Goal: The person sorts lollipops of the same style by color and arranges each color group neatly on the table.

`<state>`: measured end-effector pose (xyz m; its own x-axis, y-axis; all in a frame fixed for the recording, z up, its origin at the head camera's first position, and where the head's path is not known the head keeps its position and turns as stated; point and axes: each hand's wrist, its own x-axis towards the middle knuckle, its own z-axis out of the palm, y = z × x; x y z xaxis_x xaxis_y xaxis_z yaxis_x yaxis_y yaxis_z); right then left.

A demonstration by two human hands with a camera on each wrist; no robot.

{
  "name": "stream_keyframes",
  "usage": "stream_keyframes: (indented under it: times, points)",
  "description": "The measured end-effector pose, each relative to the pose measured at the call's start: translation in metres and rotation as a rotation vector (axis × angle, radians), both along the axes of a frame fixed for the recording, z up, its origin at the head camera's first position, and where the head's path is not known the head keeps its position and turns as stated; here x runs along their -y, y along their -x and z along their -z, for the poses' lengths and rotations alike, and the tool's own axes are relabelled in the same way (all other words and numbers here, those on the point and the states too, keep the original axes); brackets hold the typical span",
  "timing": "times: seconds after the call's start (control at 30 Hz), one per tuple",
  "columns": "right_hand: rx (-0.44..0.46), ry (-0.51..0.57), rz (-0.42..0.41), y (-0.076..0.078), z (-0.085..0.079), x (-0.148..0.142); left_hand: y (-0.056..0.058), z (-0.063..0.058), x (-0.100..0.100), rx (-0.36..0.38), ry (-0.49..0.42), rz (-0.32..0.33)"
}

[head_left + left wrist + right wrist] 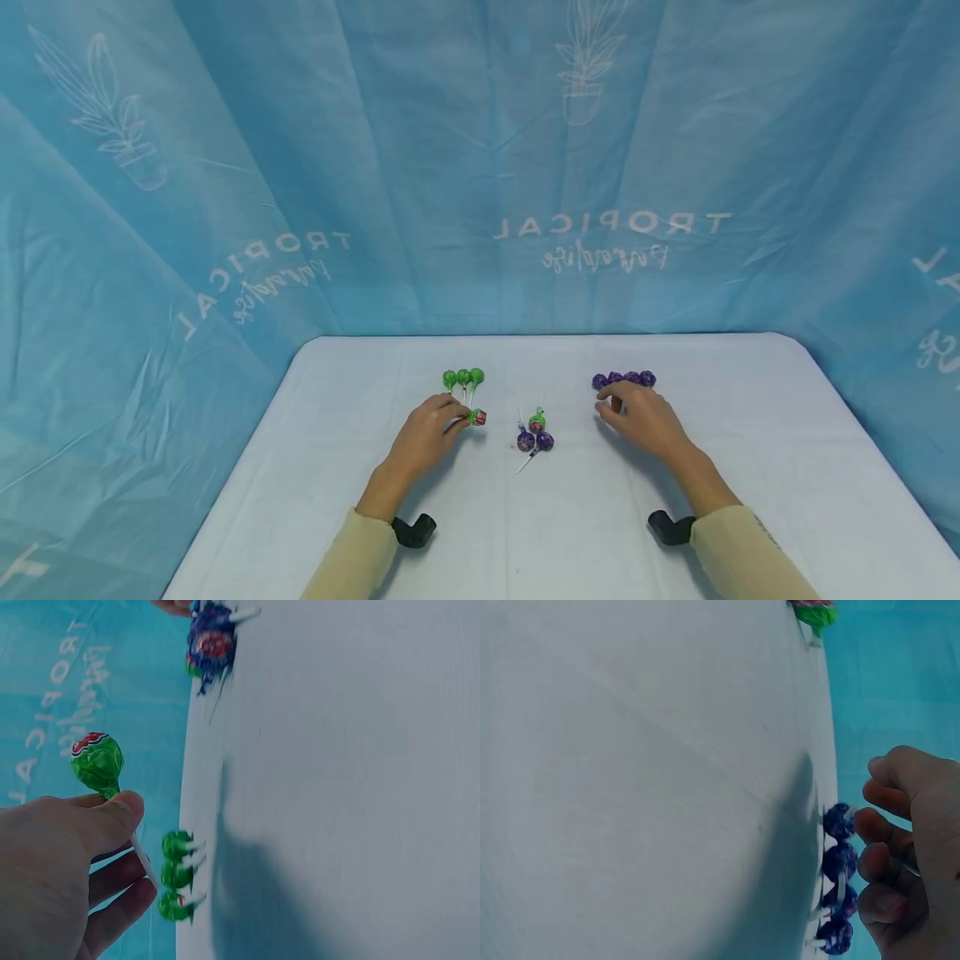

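- The left hand (423, 437) pinches the white stick of a green lollipop (477, 417). In the left wrist view, the thumb (112, 817) presses the stick from one side and the other fingers curl under it.
- The green lollipop's round head sticks out just past this grip, off the counter (570, 533).
- Just beyond the grip lies a row of three green lollipops (463, 377), side by side on the counter. They are near the held one but do not touch it.
- The right hand (647, 421) has its fingers (874, 825) bent. From the right wrist view, a thin stick (909, 868) seems to run by those fingers, but I cannot tell if the grip really holds it.
- Right by the right fingertips is a row of four purple lollipops (624, 379), lined up close together on the counter.
- Between the two grips sits a small pile (534, 433). It has two purple lollipops and one green one bunched together, with sticks poking out.
- Both arms wear pale yellow sleeves (352, 562).
- A blue curtain (225, 167) with white plant drawings and the word TROPICAL hangs around the counter.
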<state>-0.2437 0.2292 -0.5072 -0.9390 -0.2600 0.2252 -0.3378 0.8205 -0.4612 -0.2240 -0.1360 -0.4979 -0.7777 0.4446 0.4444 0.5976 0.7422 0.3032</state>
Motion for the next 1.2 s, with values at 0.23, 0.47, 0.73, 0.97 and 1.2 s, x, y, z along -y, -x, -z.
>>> stream_keyframes:
  times: [0.23,0.47,0.73,0.97,1.2]
  points:
    - [-0.031,-0.101,-0.107,0.001,0.008,0.019,0.007,0.003,0.013,-0.032,-0.024,-0.068]
    - [-0.089,-0.108,-0.137,0.003,0.007,0.031,0.009,0.001,0.023,0.008,-0.047,-0.133]
    - [-0.07,-0.108,-0.211,-0.002,0.0,0.04,0.019,0.0,0.043,0.053,-0.079,-0.311]
    - [-0.066,-0.1,-0.193,-0.008,-0.004,0.047,0.025,0.0,0.05,0.164,-0.102,-0.431]
    - [-0.038,-0.171,-0.158,-0.021,-0.013,0.061,0.031,-0.002,0.045,0.231,-0.093,-0.521]
